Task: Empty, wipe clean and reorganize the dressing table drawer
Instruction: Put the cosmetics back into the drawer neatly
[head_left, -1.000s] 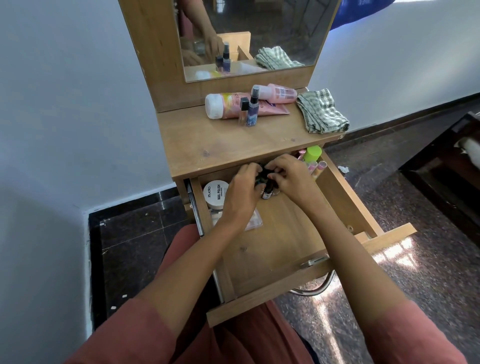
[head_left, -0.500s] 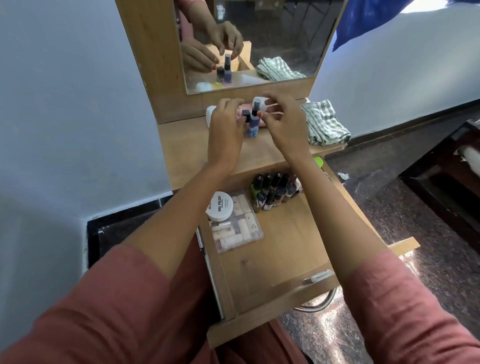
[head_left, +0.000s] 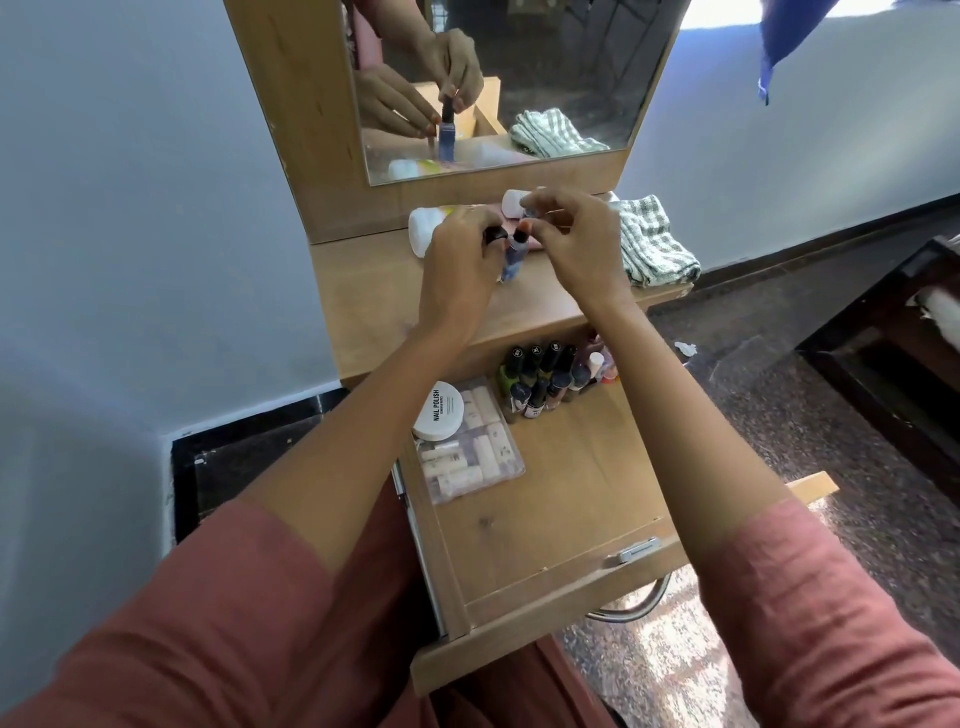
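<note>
Ok, I see L hand (head_left: 457, 262) gripping small black-cap bottle (head_left: 494, 234), R hand (head_left: 576, 247) pinching top of blue spray bottle (head_left: 511, 262).

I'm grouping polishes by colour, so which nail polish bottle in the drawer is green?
The leftmost bottle in the back row, beside the clear pouch; the rest look dark blue, brown or pinkish.

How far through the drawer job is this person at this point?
Late, it seems. Done: nail polish bottles, white jar and clear pouch sit arranged in the open drawer; the checked cloth lies on the tabletop. In hand: left hand grips a black-capped bottle, right hand pinches the blue spray bottle. Left: those bottles and two tubes probably go back.
</note>
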